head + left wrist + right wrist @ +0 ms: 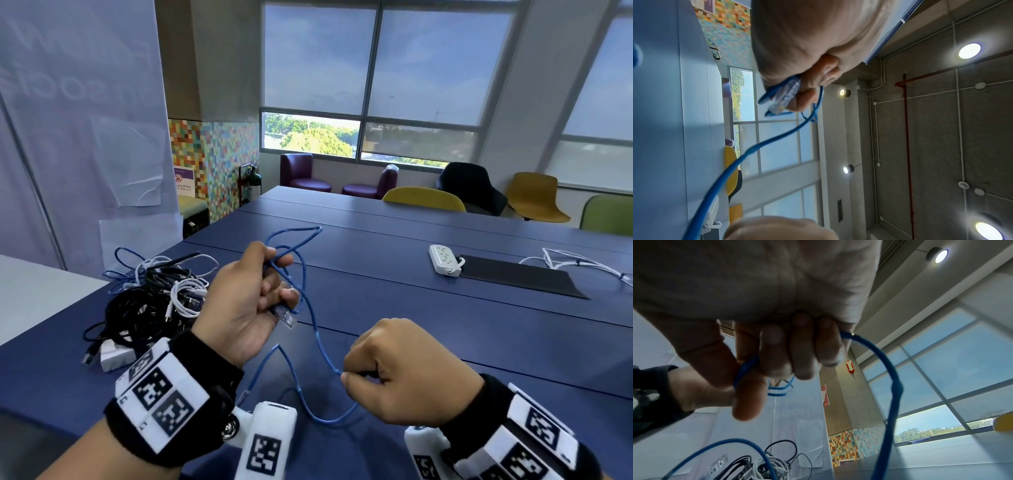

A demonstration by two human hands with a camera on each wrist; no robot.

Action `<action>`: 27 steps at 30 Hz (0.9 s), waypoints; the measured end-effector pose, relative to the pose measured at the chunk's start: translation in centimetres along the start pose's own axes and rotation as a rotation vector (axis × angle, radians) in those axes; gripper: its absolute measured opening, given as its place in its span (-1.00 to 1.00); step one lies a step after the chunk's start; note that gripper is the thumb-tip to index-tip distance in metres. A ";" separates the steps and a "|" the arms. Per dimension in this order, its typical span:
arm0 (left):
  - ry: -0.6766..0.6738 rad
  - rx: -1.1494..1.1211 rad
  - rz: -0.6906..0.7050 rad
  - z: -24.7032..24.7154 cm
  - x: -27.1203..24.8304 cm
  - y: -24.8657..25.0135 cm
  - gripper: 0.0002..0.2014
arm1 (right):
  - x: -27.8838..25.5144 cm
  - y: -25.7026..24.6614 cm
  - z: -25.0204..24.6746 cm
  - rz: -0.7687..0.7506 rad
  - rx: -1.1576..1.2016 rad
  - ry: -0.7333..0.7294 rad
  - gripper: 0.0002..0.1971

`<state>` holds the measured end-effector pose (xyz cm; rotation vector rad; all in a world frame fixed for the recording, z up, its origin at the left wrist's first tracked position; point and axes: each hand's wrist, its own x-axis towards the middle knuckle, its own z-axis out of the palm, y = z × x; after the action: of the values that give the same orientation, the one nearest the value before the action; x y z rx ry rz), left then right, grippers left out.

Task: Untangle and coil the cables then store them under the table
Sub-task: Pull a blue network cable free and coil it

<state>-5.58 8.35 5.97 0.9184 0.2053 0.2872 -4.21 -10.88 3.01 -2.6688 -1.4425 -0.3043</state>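
Your left hand [239, 301] is raised above the blue table [428, 329], fingers curled around several loops of the thin blue cable [310, 308], with its clear plug [286, 317] poking out below your little finger. The left wrist view shows the same plug [785, 97] pressed between your curled fingers [818, 81] and the heel of the palm, the blue cable [731, 170] running away from it toward the table.

Your right hand [407, 373] sits lower and nearer you, closed in a fist, pinching the cable between thumb and forefinger. In the right wrist view your fingers [772, 350] wrap the cable [892, 386] (it enters by the thumb and leaves past the little finger in a wide arc), so the grip is firm on both sides.

Between your hands the cable sags in a slack strand; below your right hand it dips in a loop that appears to touch the table near its front edge, though I cannot be certain of contact. One loop end [317, 229] sticks out beyond your left hand.

Toward the table's left edge lies a tangled pile of cables [150, 301], black, white and blue, still knotted together. Further right, a white power strip [444, 258] rests beside a black mat [520, 277], with a white cord [579, 262] trailing toward the right edge.
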 end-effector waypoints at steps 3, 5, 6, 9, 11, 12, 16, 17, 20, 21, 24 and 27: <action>0.049 0.009 -0.011 -0.3 0.5 -0.2 -0.81 | -0.4 -0.5 -0.1 -0.034 0.009 0.009 -0.66; 0.057 0.003 -0.033 -0.6 0.8 -0.3 -0.80 | -0.8 -0.7 0.0 -0.048 -0.005 0.030 -0.66; 0.059 -0.002 -0.045 -0.7 0.9 -0.3 -0.82 | -1.0 -0.8 0.0 -0.036 -0.008 0.057 -0.65; 0.031 0.061 -0.037 -1.0 0.9 -0.4 -0.82 | -0.8 -0.9 -0.3 0.063 0.018 0.250 -0.67; -0.008 0.134 -0.027 -1.0 0.6 -0.6 -0.81 | -0.3 -0.7 -0.5 0.143 0.040 0.360 -0.72; -0.026 0.171 -0.024 -1.0 0.4 -0.7 -0.81 | 0.0 -0.7 -0.6 0.197 0.029 0.389 -0.73; -0.096 0.295 -0.019 -0.5 -0.5 -1.4 -0.83 | 1.2 0.0 -0.8 0.422 0.083 0.417 -0.62; -0.112 0.318 -0.019 -0.4 -0.7 -1.6 -0.82 | 1.4 0.0 -0.9 0.414 0.137 0.441 -0.52; -0.157 0.364 -0.029 -0.1 -1.2 -2.2 -0.80 | 2.2 -0.5 -1.3 0.293 0.116 0.457 -0.23; -0.174 0.379 -0.040 -0.1 -1.4 -2.3 -0.80 | 2.6 -0.5 -1.3 0.272 0.043 0.434 -0.24; -0.234 0.429 -0.070 -0.1 -1.7 -2.3 -0.79 | 3.5 0.0 -1.7 0.232 -0.155 0.407 -0.49; -0.288 0.433 -0.089 -0.5 -1.7 -1.8 -0.77 | 3.7 0.9 -2.1 0.158 -0.153 0.466 -0.62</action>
<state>-7.10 7.15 4.33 1.3621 0.0400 0.0232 -1.71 -8.69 5.88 -2.5579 -1.0987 -0.9781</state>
